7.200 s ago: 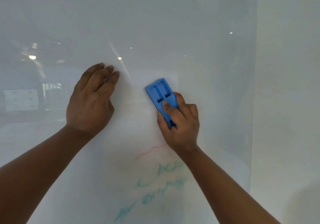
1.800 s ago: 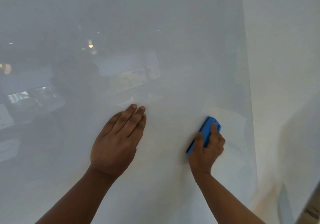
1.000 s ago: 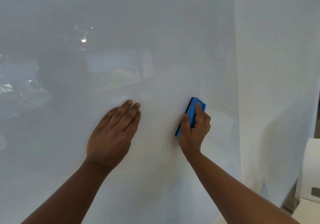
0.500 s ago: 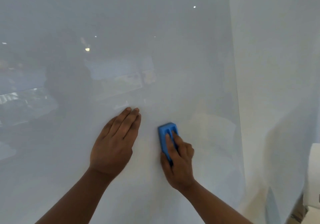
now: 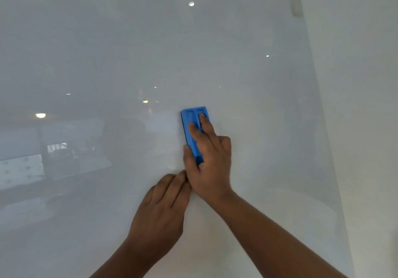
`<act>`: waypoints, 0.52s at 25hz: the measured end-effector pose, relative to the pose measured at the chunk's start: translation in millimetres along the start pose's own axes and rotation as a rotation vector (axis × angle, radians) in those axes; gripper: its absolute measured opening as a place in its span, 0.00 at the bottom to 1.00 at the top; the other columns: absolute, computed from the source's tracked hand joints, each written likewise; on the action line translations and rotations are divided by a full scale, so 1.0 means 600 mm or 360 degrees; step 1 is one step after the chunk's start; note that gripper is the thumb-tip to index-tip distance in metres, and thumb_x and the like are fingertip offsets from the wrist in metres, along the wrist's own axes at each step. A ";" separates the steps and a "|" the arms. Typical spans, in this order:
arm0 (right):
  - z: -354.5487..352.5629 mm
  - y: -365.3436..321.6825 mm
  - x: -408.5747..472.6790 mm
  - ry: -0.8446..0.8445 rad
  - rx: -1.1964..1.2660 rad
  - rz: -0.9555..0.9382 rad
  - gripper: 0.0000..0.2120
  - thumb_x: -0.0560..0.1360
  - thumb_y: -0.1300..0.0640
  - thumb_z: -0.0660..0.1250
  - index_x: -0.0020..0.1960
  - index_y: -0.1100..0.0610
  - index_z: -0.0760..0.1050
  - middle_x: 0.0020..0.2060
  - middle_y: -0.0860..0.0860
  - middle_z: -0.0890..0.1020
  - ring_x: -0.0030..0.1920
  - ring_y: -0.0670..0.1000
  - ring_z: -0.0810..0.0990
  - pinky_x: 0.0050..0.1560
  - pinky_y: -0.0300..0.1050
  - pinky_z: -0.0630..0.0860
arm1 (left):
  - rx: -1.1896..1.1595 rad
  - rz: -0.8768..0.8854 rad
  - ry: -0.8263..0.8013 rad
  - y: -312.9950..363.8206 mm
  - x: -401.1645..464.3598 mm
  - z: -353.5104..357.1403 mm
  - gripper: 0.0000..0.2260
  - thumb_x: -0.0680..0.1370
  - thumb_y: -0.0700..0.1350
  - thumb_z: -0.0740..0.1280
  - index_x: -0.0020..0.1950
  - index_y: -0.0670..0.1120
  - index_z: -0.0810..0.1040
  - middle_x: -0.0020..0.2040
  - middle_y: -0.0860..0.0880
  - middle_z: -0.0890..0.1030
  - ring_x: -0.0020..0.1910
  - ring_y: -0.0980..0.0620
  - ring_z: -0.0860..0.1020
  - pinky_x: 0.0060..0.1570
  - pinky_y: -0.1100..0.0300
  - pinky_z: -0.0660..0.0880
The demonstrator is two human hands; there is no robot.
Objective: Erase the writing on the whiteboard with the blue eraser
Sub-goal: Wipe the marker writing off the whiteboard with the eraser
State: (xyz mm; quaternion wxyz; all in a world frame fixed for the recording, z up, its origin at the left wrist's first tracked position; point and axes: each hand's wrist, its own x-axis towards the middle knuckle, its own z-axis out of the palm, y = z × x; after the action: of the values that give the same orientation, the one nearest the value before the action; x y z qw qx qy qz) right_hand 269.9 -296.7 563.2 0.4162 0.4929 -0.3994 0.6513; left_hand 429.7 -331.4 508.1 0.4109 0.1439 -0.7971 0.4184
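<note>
The right hand (image 5: pixel 210 161) presses the blue eraser (image 5: pixel 193 131) upright against the whiteboard (image 5: pixel 258 105), 2 fingers along its back. The left hand (image 5: pixel 160 211) lies flat, fingers together, fingertips touching the right hand. Bare board extends rightward to its edge.

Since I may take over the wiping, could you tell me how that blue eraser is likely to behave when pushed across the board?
The blue eraser looks like a moulded plastic block, so probably stiff and light. The right hand steers it with fingers pressed into its grooves, suggesting good grip. The whiteboard is glossy, so it should glide easily.
</note>
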 end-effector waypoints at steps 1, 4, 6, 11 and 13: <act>-0.002 0.009 0.003 -0.0041 0.0033 -0.0119 0.22 0.78 0.54 0.67 0.71 0.52 0.72 0.76 0.56 0.71 0.62 0.56 0.79 0.60 0.49 0.71 | 0.0052 0.0006 0.0036 -0.008 0.001 -0.008 0.20 0.79 0.42 0.62 0.71 0.41 0.76 0.70 0.44 0.77 0.65 0.42 0.75 0.63 0.49 0.73; -0.026 0.073 0.050 0.0248 0.0024 0.0097 0.22 0.77 0.51 0.68 0.70 0.53 0.76 0.74 0.60 0.66 0.63 0.49 0.71 0.61 0.53 0.76 | 0.0139 -0.0093 0.0127 -0.054 0.013 -0.040 0.18 0.81 0.47 0.63 0.70 0.42 0.78 0.70 0.45 0.77 0.64 0.42 0.75 0.62 0.51 0.70; -0.017 0.083 0.121 0.0379 0.0046 0.0410 0.22 0.77 0.51 0.69 0.70 0.51 0.76 0.72 0.60 0.66 0.65 0.50 0.70 0.62 0.58 0.76 | 0.0093 -0.0186 0.0180 -0.097 0.025 -0.061 0.17 0.80 0.42 0.66 0.69 0.41 0.78 0.70 0.44 0.77 0.65 0.42 0.75 0.64 0.50 0.72; 0.088 -0.085 0.200 0.0167 0.0173 0.0009 0.22 0.75 0.49 0.71 0.68 0.50 0.79 0.71 0.61 0.74 0.60 0.64 0.79 0.64 0.53 0.75 | -0.0416 -0.0521 0.0466 -0.116 0.026 -0.100 0.24 0.84 0.45 0.59 0.78 0.37 0.65 0.76 0.41 0.68 0.77 0.44 0.64 0.79 0.53 0.60; 0.111 -0.157 0.151 0.0009 0.0238 -0.0250 0.21 0.74 0.50 0.72 0.67 0.47 0.79 0.71 0.57 0.75 0.55 0.62 0.80 0.59 0.48 0.73 | -0.0665 -0.0856 0.0696 -0.115 0.027 -0.117 0.30 0.86 0.57 0.53 0.80 0.38 0.58 0.79 0.40 0.62 0.80 0.45 0.59 0.80 0.58 0.53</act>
State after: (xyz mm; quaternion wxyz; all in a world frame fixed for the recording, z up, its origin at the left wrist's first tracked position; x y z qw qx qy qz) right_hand 363.8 -313.8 674.6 0.4290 0.5506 -0.3087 0.6461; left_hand 496.6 -316.6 580.5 0.6860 0.1682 -0.6928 0.1457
